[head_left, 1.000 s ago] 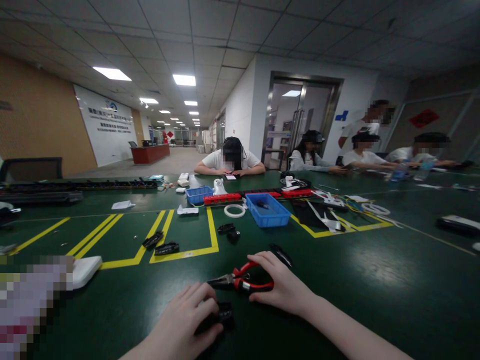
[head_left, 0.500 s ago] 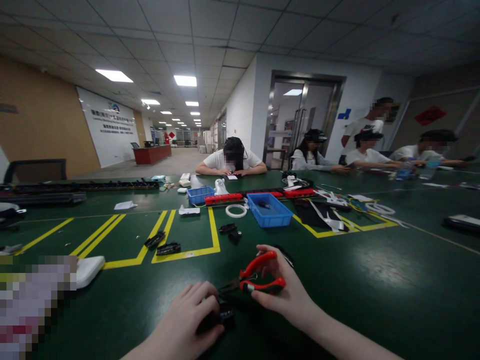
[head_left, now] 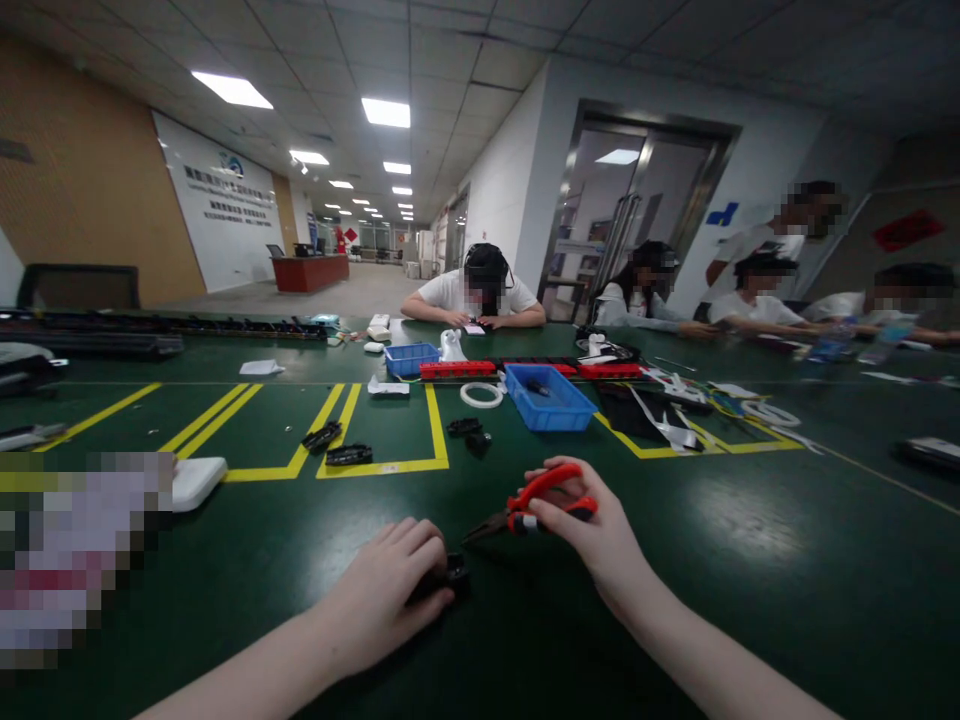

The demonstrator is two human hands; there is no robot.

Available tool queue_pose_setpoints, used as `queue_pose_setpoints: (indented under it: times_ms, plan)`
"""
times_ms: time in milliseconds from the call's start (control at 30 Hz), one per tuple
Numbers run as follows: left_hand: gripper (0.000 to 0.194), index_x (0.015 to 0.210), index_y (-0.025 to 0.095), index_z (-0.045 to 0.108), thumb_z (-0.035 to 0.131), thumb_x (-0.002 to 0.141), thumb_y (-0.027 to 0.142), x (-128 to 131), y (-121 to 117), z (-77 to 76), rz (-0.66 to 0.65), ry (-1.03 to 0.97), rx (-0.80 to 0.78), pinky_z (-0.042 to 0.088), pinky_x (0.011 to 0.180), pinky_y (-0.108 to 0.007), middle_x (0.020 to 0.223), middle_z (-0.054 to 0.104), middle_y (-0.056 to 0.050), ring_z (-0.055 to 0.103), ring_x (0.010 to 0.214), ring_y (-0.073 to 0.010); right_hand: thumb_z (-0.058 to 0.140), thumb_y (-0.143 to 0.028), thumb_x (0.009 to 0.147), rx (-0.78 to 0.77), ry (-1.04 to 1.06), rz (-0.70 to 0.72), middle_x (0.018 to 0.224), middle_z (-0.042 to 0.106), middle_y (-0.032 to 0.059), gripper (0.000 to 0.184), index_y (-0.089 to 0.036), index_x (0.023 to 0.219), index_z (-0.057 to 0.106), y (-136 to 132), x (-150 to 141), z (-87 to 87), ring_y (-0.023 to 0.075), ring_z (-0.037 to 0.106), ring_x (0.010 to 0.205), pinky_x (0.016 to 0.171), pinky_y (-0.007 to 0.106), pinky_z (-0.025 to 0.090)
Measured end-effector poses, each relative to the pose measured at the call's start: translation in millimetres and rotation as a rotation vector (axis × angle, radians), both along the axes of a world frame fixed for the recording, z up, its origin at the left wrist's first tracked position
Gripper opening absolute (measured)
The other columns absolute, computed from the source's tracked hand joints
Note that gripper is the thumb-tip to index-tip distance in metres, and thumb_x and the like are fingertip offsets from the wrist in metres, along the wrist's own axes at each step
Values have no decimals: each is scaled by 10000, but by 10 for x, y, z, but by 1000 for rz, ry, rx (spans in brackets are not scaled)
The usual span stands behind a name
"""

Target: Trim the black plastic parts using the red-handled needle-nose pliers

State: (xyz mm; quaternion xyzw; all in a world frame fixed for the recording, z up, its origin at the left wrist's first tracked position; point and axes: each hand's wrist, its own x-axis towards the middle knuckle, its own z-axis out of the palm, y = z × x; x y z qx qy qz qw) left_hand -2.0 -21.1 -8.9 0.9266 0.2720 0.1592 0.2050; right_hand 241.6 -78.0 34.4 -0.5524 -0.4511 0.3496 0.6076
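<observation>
My right hand point(head_left: 592, 530) is closed round the red handles of a pair of pliers point(head_left: 536, 505), lifted just above the green table point(head_left: 750, 560), jaws pointing left and down. My left hand point(head_left: 390, 590) rests curled over a small black plastic part point(head_left: 452, 573) on the table, holding it down. The pliers' tip is a short way right of that part, not touching it.
Beyond my hands lie more black parts point(head_left: 336, 447), yellow floor-tape lines point(head_left: 435, 430), a white tape ring point(head_left: 481, 394), two blue bins point(head_left: 551, 400), red strips point(head_left: 457, 369) and a white pad point(head_left: 196, 480). Several people sit at the far edge.
My right hand picked the pliers up off the table and raised them, jaws now tilted down towards the black part. My left hand stayed on the part. The camera tilted a little.
</observation>
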Motion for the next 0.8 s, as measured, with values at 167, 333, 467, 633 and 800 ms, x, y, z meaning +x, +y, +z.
queue_pose_setpoints:
  times_ms: [167,333,467,633,800]
  plan:
    - [88,993,218,523,559,919,186,-50,20,6,-37,-62,-75,451,841,-373,1119,573,-28,552,974,-213,848,-418,616,-14,145,-119,1073,730,58,568,-237,1074,567,-67,-93,137,270,701,993,937,443,499]
    - [108,1002,206,498,568,920,205,-93,31,69,-38,-229,-253,479,811,-326,1178,529,-48,571,962,-183,863,-356,613,-38,369,-140,1079,731,34,628,-249,1153,562,-147,-216,163,261,689,1050,978,446,492]
    - [221,1076,201,510,625,897,260,-111,29,137,12,-235,-378,478,777,-327,1093,568,-43,568,929,-191,851,-343,638,-44,416,-130,1135,714,30,609,-263,1169,563,-243,-319,129,251,676,1085,1001,437,488]
    - [481,1299,231,492,672,854,260,-115,22,198,50,-238,-467,475,831,-341,1129,571,-39,575,955,-190,843,-331,643,-31,366,-124,1150,701,17,544,-288,1125,594,-341,-338,65,252,674,1079,987,450,500]
    - [285,1126,211,646,646,845,253,-105,7,208,44,-223,-480,484,831,-332,1106,581,-39,584,934,-185,841,-297,649,-58,399,-94,1149,709,13,524,-287,1116,601,-362,-310,56,242,688,1061,1015,455,493]
